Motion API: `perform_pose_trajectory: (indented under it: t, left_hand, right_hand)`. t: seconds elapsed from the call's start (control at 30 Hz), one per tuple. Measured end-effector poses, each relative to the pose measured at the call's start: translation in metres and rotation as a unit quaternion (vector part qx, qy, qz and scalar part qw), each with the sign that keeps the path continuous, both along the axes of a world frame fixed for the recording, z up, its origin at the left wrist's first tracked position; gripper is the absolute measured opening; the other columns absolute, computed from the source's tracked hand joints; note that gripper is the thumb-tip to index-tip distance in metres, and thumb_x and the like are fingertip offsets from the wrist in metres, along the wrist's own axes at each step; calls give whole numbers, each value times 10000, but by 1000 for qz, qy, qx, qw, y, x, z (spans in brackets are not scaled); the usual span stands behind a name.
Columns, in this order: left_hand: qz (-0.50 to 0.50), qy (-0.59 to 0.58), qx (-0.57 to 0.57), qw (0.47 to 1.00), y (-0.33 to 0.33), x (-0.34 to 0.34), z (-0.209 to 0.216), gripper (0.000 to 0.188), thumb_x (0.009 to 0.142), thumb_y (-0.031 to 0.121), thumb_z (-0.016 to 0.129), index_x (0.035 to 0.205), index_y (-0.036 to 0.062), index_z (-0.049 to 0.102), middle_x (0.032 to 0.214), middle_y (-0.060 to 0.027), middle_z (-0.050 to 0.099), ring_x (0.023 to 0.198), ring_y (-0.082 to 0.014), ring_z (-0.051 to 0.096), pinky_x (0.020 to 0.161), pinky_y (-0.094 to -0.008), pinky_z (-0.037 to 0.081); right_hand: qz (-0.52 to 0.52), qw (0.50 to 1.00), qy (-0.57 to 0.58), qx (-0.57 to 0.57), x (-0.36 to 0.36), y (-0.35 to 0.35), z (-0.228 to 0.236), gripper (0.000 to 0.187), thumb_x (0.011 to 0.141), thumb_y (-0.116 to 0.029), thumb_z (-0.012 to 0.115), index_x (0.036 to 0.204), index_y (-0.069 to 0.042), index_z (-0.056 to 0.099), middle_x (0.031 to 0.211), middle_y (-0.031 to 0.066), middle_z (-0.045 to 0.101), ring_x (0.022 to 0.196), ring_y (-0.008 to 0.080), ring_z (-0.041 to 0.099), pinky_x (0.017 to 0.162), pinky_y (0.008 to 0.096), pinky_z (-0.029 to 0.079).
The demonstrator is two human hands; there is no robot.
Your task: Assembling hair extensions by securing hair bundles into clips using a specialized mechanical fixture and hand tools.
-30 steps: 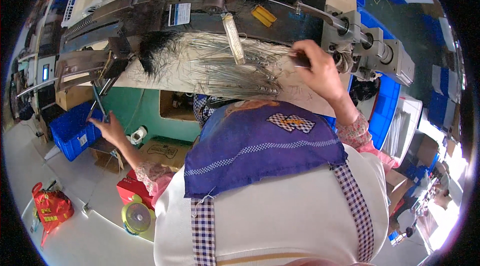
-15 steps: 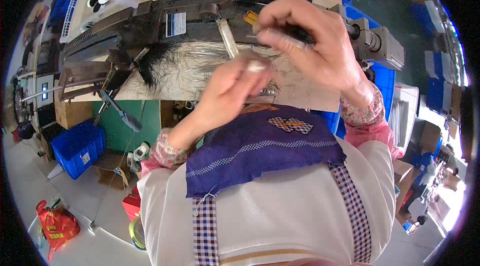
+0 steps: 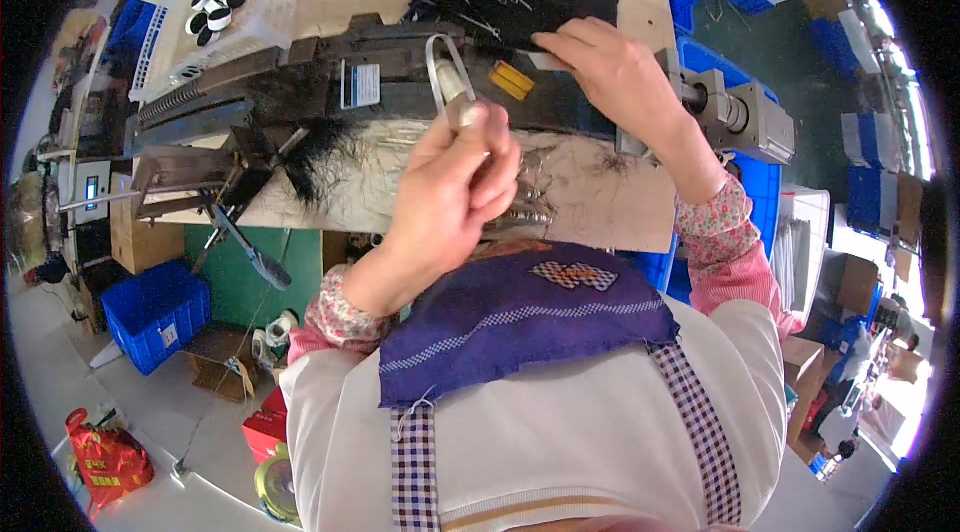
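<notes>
The person is wearing a cream-white top [image 3: 590, 422], its pale trim [image 3: 530, 509] showing a tan stripe at the lower edge of view. Over the chest a purple-blue apron [image 3: 520, 342] is hanging from two straps [image 3: 413, 467] in dark, brown and white check. A narrow white-patterned band [image 3: 600, 312] is running across the cloth, and a checked, bow-shaped patch [image 3: 575, 276] is bearing an orange marking. A white string [image 3: 412, 415] is dangling beside the left strap. Pink sleeves [image 3: 735, 277] are covering the forearms, ending in flower-printed cuffs [image 3: 715, 214].
</notes>
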State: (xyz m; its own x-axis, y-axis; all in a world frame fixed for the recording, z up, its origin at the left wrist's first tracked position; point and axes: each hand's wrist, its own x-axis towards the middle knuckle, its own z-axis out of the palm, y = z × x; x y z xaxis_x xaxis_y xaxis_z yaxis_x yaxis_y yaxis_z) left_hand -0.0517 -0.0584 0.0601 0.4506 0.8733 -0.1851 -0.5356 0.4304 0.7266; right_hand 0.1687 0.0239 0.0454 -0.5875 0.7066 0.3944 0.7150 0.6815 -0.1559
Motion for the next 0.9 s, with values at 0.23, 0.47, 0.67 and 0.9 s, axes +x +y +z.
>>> perform_pose_trajectory:
  t: [0.23, 0.47, 0.67, 0.9]
  left_hand:
    - [147, -308, -64, 938, 2, -93, -26, 225, 976, 236, 487, 1093, 75, 591, 689, 14, 417, 429, -38, 323, 348, -188, 232]
    - [-92, 398, 333, 850, 25, -20, -9, 246, 859, 231, 621, 878, 9, 725, 614, -129, 636, 525, -185, 568, 540, -310, 447]
    - [-105, 468, 329, 813, 104, 35, -53, 249, 842, 222, 577, 826, 20, 722, 644, -189, 621, 628, -317, 643, 585, -340, 479]
    - [76, 673, 609, 414, 92, 7, -20, 161, 712, 94, 614, 852, 103, 694, 806, -60, 639, 727, -226, 653, 589, -354, 522]
  right_hand:
    - [20, 1000, 18, -7, -8, -19, 1, 285, 715, -15, 606, 1000, -17, 603, 889, 103, 553, 880, 272, 595, 737, 354, 533]
    - [-91, 995, -40, -16, -26, 50, -5, 273, 777, -35, 592, 1048, -8, 602, 938, 155, 553, 924, 335, 588, 775, 413, 491]
    - [65, 987, 69, -132, 7, 25, 16, 189, 771, -138, 654, 901, -19, 585, 898, 136, 553, 890, 330, 580, 756, 401, 477]
    - [93, 994, 60, -9, -14, 30, 0, 118, 758, -79, 650, 849, -34, 589, 788, 107, 591, 814, 313, 606, 712, 394, 508]
